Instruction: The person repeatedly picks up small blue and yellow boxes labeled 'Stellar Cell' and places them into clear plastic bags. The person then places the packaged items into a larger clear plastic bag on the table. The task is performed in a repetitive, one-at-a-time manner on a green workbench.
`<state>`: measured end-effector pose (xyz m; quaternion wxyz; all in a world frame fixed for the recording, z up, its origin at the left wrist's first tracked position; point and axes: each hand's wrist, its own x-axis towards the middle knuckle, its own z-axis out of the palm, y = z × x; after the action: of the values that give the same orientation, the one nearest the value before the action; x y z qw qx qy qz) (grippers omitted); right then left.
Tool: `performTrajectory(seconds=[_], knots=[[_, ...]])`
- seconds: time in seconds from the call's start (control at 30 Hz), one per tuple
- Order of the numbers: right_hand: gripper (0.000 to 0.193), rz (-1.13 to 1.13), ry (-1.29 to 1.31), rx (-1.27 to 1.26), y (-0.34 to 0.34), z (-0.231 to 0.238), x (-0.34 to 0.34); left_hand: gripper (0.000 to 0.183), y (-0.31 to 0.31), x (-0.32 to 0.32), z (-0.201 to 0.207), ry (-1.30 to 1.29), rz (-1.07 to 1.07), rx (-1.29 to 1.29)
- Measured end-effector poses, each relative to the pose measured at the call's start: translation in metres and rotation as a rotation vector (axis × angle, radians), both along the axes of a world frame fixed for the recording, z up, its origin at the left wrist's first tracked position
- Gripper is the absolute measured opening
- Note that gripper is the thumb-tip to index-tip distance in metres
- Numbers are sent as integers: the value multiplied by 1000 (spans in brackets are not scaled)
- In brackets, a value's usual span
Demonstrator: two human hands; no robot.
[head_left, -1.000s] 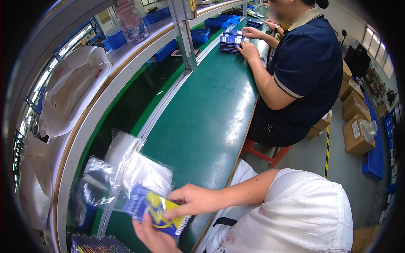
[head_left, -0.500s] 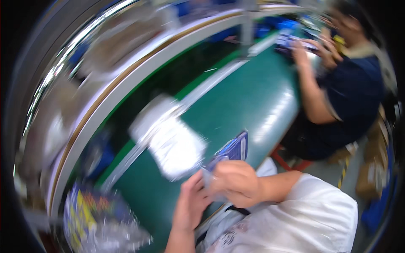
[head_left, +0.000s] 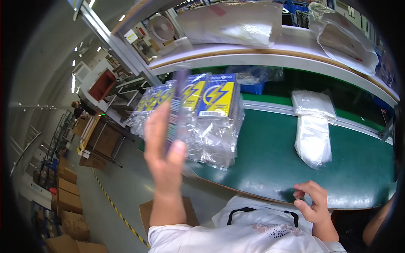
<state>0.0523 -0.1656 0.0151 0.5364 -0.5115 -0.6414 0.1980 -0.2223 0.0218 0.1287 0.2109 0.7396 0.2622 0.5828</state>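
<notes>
My left hand (head_left: 163,143) holds a thin flat package (head_left: 176,105), upright and seen edge-on, slightly blurred by motion. It is raised in front of a group of blue and yellow boxed packages (head_left: 217,96) in clear plastic bags, standing in a row at the table's left end. Whether the held package touches the row I cannot tell. At the front edge of the green table (head_left: 261,147), my right hand (head_left: 313,201) is empty, its fingers loosely bent and apart. Beyond it lie two stacks of clear plastic bags (head_left: 314,139), partly overlapping.
A white shelf (head_left: 236,57) runs above the table's back, carrying large plastic-wrapped bundles (head_left: 232,23). A metal post (head_left: 122,46) stands at the left. Cardboard boxes (head_left: 69,196) line the floor far left. Part of another person's arm (head_left: 379,221) shows at the lower right.
The view has swung left. Both hands were together at a blue package near my body; now the left hand holds a package out by the row, and the right hand is apart and empty.
</notes>
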Motion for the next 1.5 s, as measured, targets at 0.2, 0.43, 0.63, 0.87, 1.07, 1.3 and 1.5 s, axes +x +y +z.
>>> performTrajectory(seconds=[0.2, 0.43, 0.63, 0.87, 1.07, 1.3, 1.5], knots=[[18, -61, 3, -142, 3, -6, -7, 45, 114, -136, 24, 272, 712, 183], [13, -197, -32, -182, 10, -6, -14, 43, 188, -153, 1, 466, 672, 39], [11, -239, -76, -229, 16, -9, -16, 37, 211, -136, -23, 561, 435, -21], [11, -194, -115, -276, 18, -9, -14, 51, 208, -121, -38, 534, 555, -44], [10, -195, -95, -247, 19, -11, -14, 51, 212, -127, -39, 441, 638, 112], [21, -141, 111, -298, 11, -16, -8, 55, 206, -162, -24, 56, 700, 161], [80, 144, 594, -322, 56, -20, -33, 84, 223, -259, -69, -473, 895, -240]])
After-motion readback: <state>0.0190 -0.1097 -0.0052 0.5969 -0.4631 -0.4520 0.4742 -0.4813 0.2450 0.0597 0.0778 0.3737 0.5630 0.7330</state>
